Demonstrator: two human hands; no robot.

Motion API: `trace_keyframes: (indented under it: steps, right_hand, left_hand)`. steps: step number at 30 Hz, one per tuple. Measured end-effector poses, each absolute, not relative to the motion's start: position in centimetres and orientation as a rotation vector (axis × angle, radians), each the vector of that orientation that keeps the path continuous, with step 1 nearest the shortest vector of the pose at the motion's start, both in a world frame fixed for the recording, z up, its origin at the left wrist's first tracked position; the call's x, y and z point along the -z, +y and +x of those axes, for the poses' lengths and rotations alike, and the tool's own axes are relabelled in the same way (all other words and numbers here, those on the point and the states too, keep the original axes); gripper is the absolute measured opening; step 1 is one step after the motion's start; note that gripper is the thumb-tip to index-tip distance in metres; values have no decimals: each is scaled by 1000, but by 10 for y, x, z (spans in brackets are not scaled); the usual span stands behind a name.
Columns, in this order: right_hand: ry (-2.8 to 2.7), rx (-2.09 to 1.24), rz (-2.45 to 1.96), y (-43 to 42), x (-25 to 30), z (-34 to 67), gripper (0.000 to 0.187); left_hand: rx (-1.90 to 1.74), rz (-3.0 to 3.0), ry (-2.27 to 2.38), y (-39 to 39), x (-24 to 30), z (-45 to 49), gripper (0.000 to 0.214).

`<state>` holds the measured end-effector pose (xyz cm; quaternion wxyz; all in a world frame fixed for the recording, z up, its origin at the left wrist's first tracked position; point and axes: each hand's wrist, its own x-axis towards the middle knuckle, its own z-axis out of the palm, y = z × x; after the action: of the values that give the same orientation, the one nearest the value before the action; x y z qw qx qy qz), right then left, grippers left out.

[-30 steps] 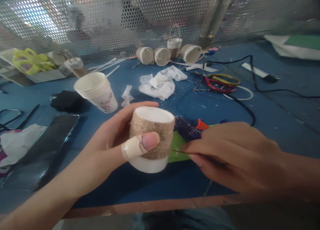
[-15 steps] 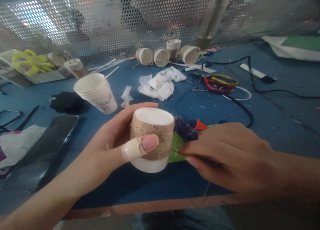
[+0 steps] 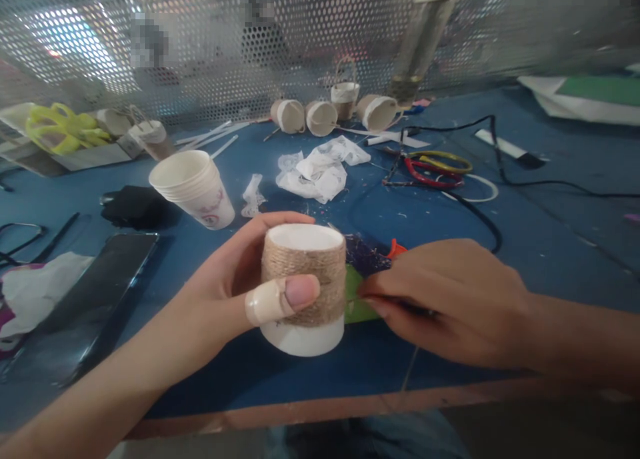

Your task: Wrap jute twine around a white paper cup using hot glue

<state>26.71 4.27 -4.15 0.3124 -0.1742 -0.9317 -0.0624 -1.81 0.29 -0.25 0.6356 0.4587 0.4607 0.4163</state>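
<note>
A cup, wrapped in twine with a white band bare at its lower edge, is held just below the centre of the frame by the left hand, its fingers curled behind and its bandaged thumb laid across the front. To the right, the fingertips of the right hand are pinched together, and a thin strand seems to be gripped between them, just beside the cup; how taut it is cannot be told. For a neat winding, the strand is best led in level and under light, even pull, so that each turn is laid snugly against the last without overlap. The cup should be turned by small shifts of the left hand, as a thin paper wall could be dented by a hard squeeze. The thumb is well used as a stop over the laid turns. Snagging on the green sheet behind should be avoided, and the loose tail at lower right left free.
</note>
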Motion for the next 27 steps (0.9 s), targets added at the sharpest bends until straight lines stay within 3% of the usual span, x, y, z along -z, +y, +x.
trace_keyframes:
  steps: [19, 27]
  right_hand:
    - [-2457, 31, -565, 49, 36, 265, 36]
    - [-2424, 28, -452, 46, 37, 266, 24]
  left_hand:
    - [-1013, 1033, 1146, 3, -2, -15, 66]
    - [-956, 1015, 1227, 5, 6, -18, 78]
